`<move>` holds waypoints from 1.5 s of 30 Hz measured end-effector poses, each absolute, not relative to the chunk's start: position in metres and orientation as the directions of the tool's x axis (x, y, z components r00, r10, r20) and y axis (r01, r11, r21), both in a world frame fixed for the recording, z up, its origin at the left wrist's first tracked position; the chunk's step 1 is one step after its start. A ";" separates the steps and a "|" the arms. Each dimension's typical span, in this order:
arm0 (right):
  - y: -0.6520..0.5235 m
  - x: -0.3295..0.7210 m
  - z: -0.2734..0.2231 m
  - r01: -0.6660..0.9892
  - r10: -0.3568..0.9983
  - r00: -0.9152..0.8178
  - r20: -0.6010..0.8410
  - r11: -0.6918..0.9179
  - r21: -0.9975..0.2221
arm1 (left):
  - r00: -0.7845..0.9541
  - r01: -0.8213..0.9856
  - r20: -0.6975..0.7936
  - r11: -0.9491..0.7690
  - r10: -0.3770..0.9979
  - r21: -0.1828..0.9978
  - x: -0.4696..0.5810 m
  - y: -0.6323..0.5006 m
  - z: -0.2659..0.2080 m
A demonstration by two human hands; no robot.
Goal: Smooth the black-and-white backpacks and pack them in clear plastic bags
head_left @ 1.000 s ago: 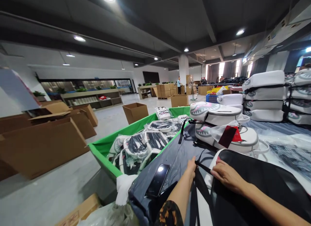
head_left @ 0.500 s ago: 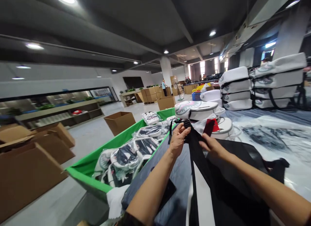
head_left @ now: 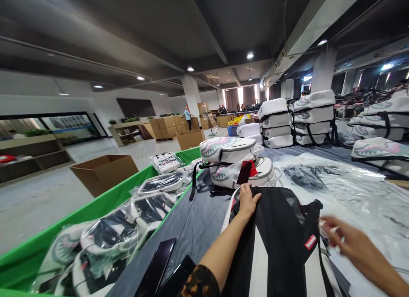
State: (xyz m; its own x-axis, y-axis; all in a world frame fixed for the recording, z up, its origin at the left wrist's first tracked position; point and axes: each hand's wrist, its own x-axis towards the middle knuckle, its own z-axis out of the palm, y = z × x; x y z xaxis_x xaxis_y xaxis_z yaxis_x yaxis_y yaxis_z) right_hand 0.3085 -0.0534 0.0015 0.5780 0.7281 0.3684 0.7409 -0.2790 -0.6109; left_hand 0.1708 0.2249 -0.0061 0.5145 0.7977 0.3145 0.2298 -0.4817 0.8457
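A black and white backpack (head_left: 281, 220) lies on the table with its strap side up. My left hand (head_left: 248, 202) is closed on its top edge, by a small black buckle (head_left: 257, 189). To the right of the backpack is my right hand (head_left: 349, 241), smeared by motion with its fingers bent, so I cannot make out whether it holds anything. Close to it, a black shoulder strap (head_left: 313, 229) carries a red label (head_left: 310, 242). A dark red tag (head_left: 244, 172) and a brighter red one show just beyond my left hand.
White shark-face backpacks (head_left: 228, 148) are stacked ahead, with taller stacks (head_left: 276, 118) behind. Clear plastic bags (head_left: 332, 177) spread over the table's right side. On the left, a green-lined bin (head_left: 153, 175) holds several bagged backpacks. Two dark phone-like slabs (head_left: 158, 267) lie near me.
Both hands were up at a black strap and buckle. Now the strap lies down, my left hand is on the backpack's top, and my right hand has moved right. The view has turned right.
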 end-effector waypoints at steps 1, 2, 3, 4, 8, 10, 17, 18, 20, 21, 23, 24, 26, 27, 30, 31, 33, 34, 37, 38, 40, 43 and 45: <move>-0.047 0.334 0.007 0.627 0.657 0.705 0.267 -0.402 -0.667 | 0.531 0.226 0.372 -0.551 0.761 0.803 0.175 0.219 -0.003; -0.037 0.356 0.012 0.516 0.597 0.789 0.143 -0.519 -0.682 | 0.581 0.203 0.434 -0.639 0.688 0.742 0.181 0.212 -0.001; -0.026 0.373 0.016 0.419 0.563 0.826 0.028 -0.581 -0.697 | 0.660 0.154 0.479 -0.728 0.579 0.668 0.190 0.204 0.001; -0.013 0.384 0.018 0.370 0.550 0.834 -0.040 -0.612 -0.699 | 0.747 0.089 0.488 -0.796 0.451 0.599 0.200 0.195 0.001; 0.024 0.383 0.022 0.451 0.581 0.813 0.046 -0.577 -0.682 | 0.937 0.006 0.273 -0.790 0.219 0.613 0.245 0.167 -0.009; 0.026 0.372 0.024 0.559 0.549 0.806 0.222 -0.583 -0.589 | 0.943 0.045 0.221 -0.749 0.251 0.661 0.258 0.164 -0.016; 0.020 0.356 0.039 0.584 0.491 0.809 0.322 -0.618 -0.526 | 0.967 -0.018 0.186 -0.675 0.177 0.737 0.254 0.172 -0.011; 0.021 0.351 0.042 0.610 0.494 0.791 0.361 -0.587 -0.532 | 0.965 -0.022 0.194 -0.680 0.179 0.733 0.253 0.171 -0.010; 0.021 0.339 0.045 0.697 0.528 0.717 0.455 -0.555 -0.453 | 0.952 -0.018 0.233 -0.723 0.198 0.691 0.250 0.166 -0.008; 0.019 0.332 0.046 0.742 0.555 0.667 0.497 -0.551 -0.381 | 0.944 -0.015 0.256 -0.749 0.208 0.663 0.249 0.163 -0.009; 0.015 0.322 0.046 0.800 0.604 0.577 0.549 -0.552 -0.234 | 0.930 -0.020 0.308 -0.808 0.201 0.588 0.248 0.154 -0.012; 0.013 0.318 0.045 0.810 0.619 0.551 0.560 -0.558 -0.181 | 0.925 -0.032 0.334 -0.838 0.182 0.545 0.247 0.149 -0.015; 0.008 0.315 0.041 0.809 0.624 0.530 0.574 -0.574 -0.124 | 0.913 -0.058 0.384 -0.886 0.140 0.460 0.245 0.140 -0.019; 0.006 0.314 0.040 0.814 0.624 0.516 0.587 -0.571 -0.108 | 0.905 -0.058 0.405 -0.905 0.131 0.422 0.244 0.137 -0.021; -0.003 0.304 0.039 0.878 0.627 0.360 0.690 -0.478 -0.024 | 0.891 -0.047 0.432 -0.917 0.141 0.396 0.242 0.135 -0.024; -0.008 0.298 0.041 0.903 0.617 0.274 0.738 -0.429 0.023 | 0.889 -0.045 0.434 -0.915 0.146 0.401 0.242 0.137 -0.024; -0.021 0.284 0.051 0.927 0.557 0.126 0.821 -0.360 0.102 | 0.886 -0.047 0.436 -0.908 0.155 0.417 0.244 0.143 -0.025; -0.028 0.278 0.058 0.926 0.507 0.093 0.857 -0.359 0.113 | 0.884 -0.047 0.438 -0.901 0.164 0.432 0.245 0.146 -0.026; -0.048 0.270 0.085 0.928 0.414 0.188 0.891 -0.373 -0.023 | 0.889 -0.025 0.403 -0.855 0.218 0.518 0.242 0.153 -0.024; -0.052 0.271 0.094 0.927 0.425 0.269 0.864 -0.358 -0.113 | 0.897 -0.016 0.375 -0.828 0.236 0.560 0.239 0.154 -0.020; -0.056 0.279 0.109 0.904 0.481 0.417 0.771 -0.311 -0.294 | 0.901 -0.033 0.352 -0.770 0.253 0.637 0.231 0.152 -0.008; -0.053 0.291 0.126 0.863 0.568 0.499 0.655 -0.252 -0.438 | 0.844 -0.282 0.523 -0.732 0.117 0.620 0.224 0.139 0.022; -0.048 0.295 0.136 0.866 0.605 0.474 0.639 -0.192 -0.461 | 0.784 -0.449 0.620 -0.717 -0.029 0.533 0.228 0.130 0.046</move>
State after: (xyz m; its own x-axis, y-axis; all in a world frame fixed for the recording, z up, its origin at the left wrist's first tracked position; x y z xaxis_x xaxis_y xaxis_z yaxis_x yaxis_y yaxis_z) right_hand 0.2951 -0.0482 0.1361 0.4744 0.6054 0.6391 0.8663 -0.1920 -0.4612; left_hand 0.2285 0.1298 0.0458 0.7838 -0.0293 0.6203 -0.4490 -0.7168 0.5335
